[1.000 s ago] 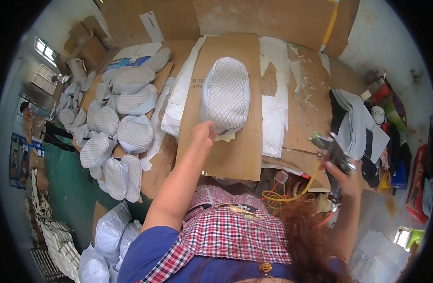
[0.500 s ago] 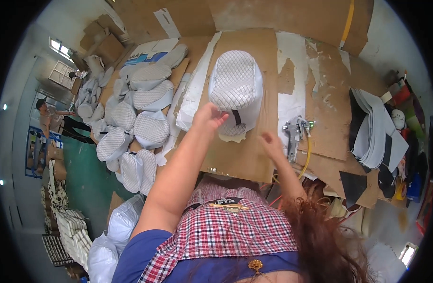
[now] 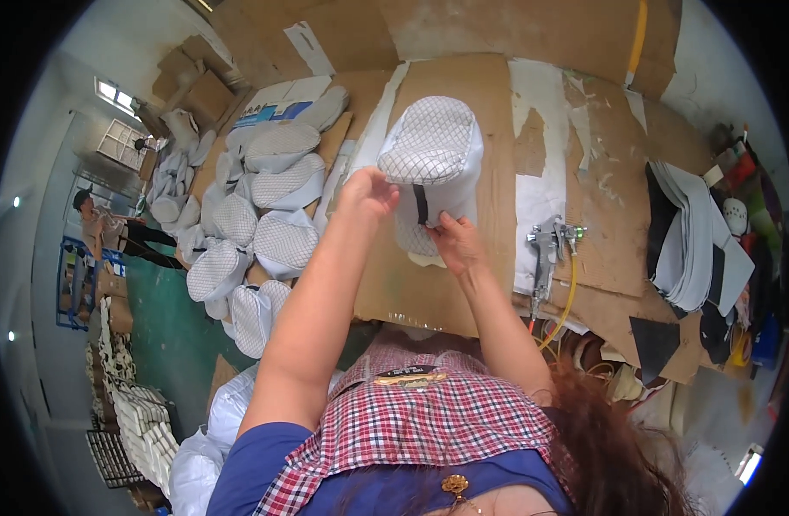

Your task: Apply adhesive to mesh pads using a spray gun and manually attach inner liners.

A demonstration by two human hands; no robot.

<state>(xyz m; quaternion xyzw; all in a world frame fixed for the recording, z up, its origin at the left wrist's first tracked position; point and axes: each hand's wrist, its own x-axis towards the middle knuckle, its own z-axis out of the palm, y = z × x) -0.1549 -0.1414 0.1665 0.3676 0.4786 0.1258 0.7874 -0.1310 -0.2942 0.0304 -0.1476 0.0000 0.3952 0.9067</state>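
Observation:
On the cardboard-covered table in front of me lies a padded cushion-like piece [image 3: 430,142] with a white diamond-quilted top and pale grey sides. A short black strap [image 3: 421,205] runs down its near side. My left hand [image 3: 370,191] grips the near left edge of the quilted top, its fingers curled. Lower down, beside the bottom of the strap, my right hand [image 3: 457,245] pinches the near right part of the padded piece between thumb and fingers.
Several similar quilted pieces [image 3: 287,241] are heaped on the left. At right lies a metal spray gun [image 3: 545,258] with a yellow hose [image 3: 572,297]. Beyond it sits a stack of grey sheets [image 3: 682,241]. A person [image 3: 102,225] stands far left.
My right hand has come in from the right and closed on the near side of the padded piece. My left hand has shifted slightly left and up, onto the edge. The strap shows more fully.

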